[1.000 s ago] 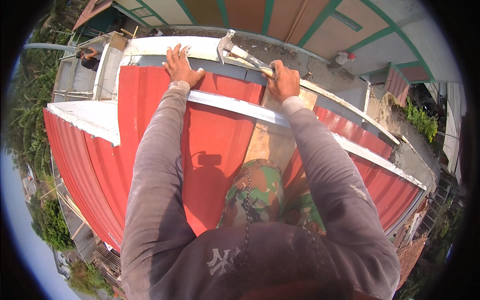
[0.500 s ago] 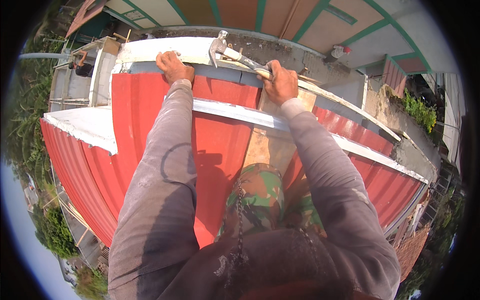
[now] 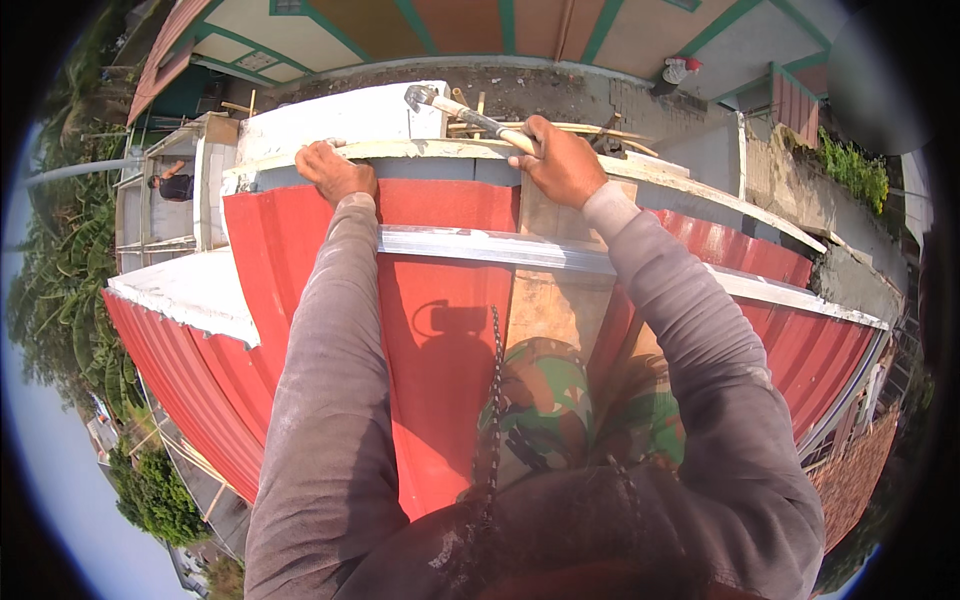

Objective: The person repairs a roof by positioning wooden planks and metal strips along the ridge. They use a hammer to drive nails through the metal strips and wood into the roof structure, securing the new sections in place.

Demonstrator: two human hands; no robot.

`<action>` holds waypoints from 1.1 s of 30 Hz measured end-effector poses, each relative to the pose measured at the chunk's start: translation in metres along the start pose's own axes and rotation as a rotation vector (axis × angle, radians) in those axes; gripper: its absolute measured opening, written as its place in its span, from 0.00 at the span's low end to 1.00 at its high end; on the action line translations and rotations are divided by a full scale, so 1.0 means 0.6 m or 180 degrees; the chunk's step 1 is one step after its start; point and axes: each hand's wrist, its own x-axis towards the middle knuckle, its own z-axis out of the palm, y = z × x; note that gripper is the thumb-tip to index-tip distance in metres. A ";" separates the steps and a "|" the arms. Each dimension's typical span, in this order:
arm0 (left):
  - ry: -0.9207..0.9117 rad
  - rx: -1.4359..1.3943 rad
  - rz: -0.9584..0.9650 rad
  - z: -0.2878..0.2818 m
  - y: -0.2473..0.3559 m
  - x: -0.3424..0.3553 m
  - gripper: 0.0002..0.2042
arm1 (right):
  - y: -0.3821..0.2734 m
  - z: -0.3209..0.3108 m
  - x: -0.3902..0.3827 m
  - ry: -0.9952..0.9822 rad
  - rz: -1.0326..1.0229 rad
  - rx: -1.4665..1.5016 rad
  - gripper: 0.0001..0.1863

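My right hand (image 3: 566,165) is wrapped around the pale handle of a claw hammer (image 3: 462,117). The hammer's metal head points left, above the right end of a white wall panel (image 3: 340,120). Left of it, my left hand (image 3: 335,172) curls its fingers over a long pale strip (image 3: 430,149) along the roof's far edge. Whether a small thing sits between those fingers is hidden. Below both hands are red corrugated roof sheets (image 3: 440,350), with a silvery metal bar (image 3: 480,247) lying across them. A brown board (image 3: 560,300) runs beneath the bar toward my knees.
Beyond the roof edge lies a lower yard with thin wooden poles (image 3: 610,128) and a building with green-trimmed walls (image 3: 460,25). A person in dark clothing (image 3: 176,186) is at the far left. Another person (image 3: 677,74) stands in the yard.
The view has shifted. The hammer's head has turned sideways and swung slightly left. My left hand has moved a little left and sits on the near side of the strip.
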 end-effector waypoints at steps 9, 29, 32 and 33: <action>-0.0130 0.0028 -0.0080 -0.021 0.007 -0.009 0.25 | -0.054 -0.004 -0.030 0.0862 -0.0137 -0.0106 0.11; 0.0253 -0.0505 0.0207 0.012 -0.021 -0.004 0.19 | 0.087 0.165 -0.361 0.0469 -0.1374 -0.1474 0.25; 0.0494 -0.0517 0.0369 0.024 -0.019 0.000 0.20 | 0.077 0.179 -0.366 0.0650 -0.1249 -0.1585 0.26; 0.0365 -0.0558 0.0274 0.023 -0.019 0.000 0.20 | 0.081 0.190 -0.368 0.0736 -0.1214 -0.1681 0.27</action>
